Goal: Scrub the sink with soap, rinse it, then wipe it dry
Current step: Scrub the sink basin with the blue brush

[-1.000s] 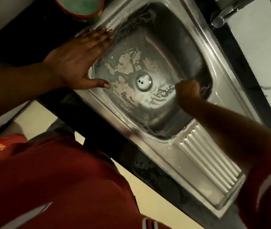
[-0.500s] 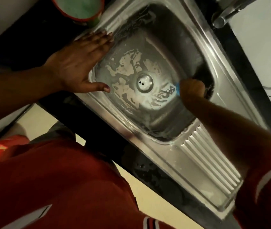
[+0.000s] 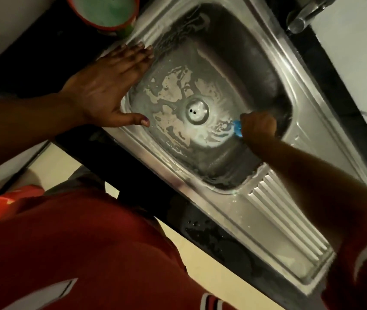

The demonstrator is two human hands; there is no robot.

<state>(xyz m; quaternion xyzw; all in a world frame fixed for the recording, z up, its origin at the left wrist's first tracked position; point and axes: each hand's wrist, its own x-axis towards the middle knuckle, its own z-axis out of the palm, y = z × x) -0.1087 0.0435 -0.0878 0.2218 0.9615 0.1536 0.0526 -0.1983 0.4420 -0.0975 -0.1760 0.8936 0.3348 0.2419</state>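
1. Black counter (image 3: 32, 63): holds the steel sink (image 3: 234, 48), which is set into it and fills the middle of the view. There are water drops on the counter's front edge.
2. Sink: the scrub stage looks underway. The basin is wet and soapy, with no water running, so rinsing and wiping dry are judged not yet done.
3. Drainboard (image 3: 285, 222): ribbed, on the person's right of the basin. There are pale suds along the edge where it meets the basin, and no cloth in view for drying.
4. Soap film (image 3: 171, 86): patchy whitish film across the basin floor, with smeared streaks near the right hand. The far wall is dark, so it is hard to tell whether it has been scrubbed.
5. Left hand (image 3: 106, 86): flat on the left rim, fingers straight and together, thumb spread along the front edge. It holds nothing and is likely bracing.
6. Tub (image 3: 111, 27): red rim, greenish contents, on the counter just beyond the left fingertips. It is possibly the soap, but that cannot be confirmed.
7. Right hand (image 3: 258, 127): down in the basin at the right side of the floor, fingers curled tight round a scrubber.
8. Tap (image 3: 305, 14): top right, with no stream visible.
9. Drain (image 3: 197, 111): in the centre of the floor, with film around it.
10. Blue scrubber (image 3: 237, 128): only a small blue edge shows from the fist, against the basin floor right of the drain.
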